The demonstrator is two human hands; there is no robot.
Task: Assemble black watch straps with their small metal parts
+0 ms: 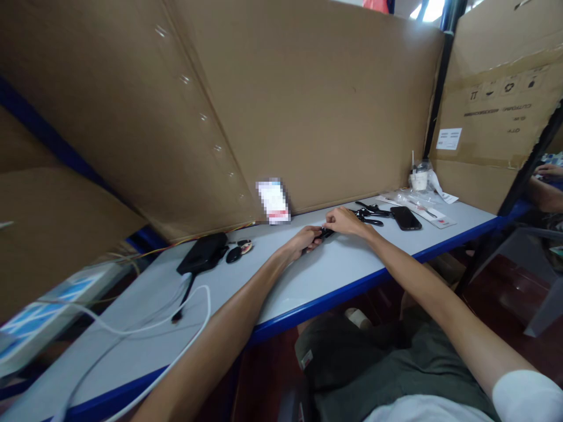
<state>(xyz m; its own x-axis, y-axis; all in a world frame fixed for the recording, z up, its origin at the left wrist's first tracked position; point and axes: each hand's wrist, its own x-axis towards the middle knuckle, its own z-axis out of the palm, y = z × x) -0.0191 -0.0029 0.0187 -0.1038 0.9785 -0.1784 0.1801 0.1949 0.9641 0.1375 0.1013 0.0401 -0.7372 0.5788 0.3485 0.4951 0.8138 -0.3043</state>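
Both my hands meet near the middle of the grey table (308,281). My left hand (304,240) is curled around a small black part (324,233), and my right hand (347,221) pinches the same part from the right. Just right of my right hand lie several more black parts (373,214) in a loose pile. What exactly the part is cannot be made out.
A black phone (405,217) and clear packets (422,206) lie at the right. A black pouch (203,253), small dark items (237,252) and a white cable (145,328) lie at the left. Cardboard walls (308,99) stand behind. Another person's arm (545,187) shows at far right.
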